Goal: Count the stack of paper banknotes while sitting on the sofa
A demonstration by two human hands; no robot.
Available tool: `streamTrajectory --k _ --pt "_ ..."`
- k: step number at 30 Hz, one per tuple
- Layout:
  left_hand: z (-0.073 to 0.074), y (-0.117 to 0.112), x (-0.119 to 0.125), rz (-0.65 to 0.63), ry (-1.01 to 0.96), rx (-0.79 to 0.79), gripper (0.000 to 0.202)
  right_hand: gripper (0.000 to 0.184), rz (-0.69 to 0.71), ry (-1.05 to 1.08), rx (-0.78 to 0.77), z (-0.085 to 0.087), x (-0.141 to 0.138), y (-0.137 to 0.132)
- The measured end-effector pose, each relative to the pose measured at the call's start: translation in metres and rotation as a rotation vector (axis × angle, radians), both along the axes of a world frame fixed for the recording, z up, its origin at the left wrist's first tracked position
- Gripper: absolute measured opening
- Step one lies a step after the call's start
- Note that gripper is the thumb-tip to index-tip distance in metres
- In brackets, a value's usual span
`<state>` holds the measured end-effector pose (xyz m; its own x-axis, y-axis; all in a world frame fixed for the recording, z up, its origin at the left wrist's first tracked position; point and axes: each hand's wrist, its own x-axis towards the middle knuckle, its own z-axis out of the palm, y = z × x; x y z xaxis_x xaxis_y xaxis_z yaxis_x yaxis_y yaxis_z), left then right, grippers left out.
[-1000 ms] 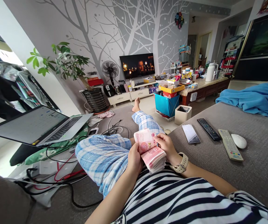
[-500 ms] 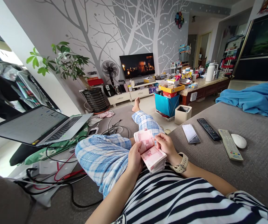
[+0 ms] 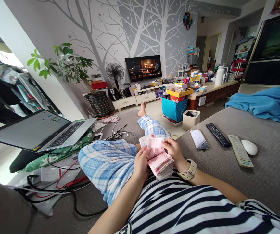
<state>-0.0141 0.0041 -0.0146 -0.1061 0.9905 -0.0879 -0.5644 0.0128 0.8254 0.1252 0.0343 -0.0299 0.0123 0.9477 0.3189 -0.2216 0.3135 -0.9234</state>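
While the left hand (image 3: 141,163) grasps the banknotes (image 3: 162,165) at six o'clock, the right hand (image 3: 174,152) pinches them at their two o'clock; the step seems to be leafing through, and the next move calls for separating one cleanly

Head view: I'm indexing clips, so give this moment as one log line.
left grip: holds notes; right grip: at notes' upper right edge; phone: on sofa; laptop: open

Banknotes (image 3: 161,165) partly hidden, blue cloth (image 3: 264,103) cut off
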Motion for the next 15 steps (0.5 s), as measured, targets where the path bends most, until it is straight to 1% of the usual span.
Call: streamTrajectory --k 5,10,15 --pt "-0.003 0.003 -0.002 0.008 0.009 0.005 0.024 0.032 -0.017 -0.032 0.013 0.002 0.001 -0.001" --pt "-0.009 0.01 -0.003 0.086 0.008 -0.02 0.019 0.032 -0.017 -0.032 0.012 0.002 0.001 -0.001" --pt "-0.007 0.012 -0.001 0.146 -0.025 -0.065 0.016 0.033 0.002 -0.03 0.005 0.002 0.001 -0.002"
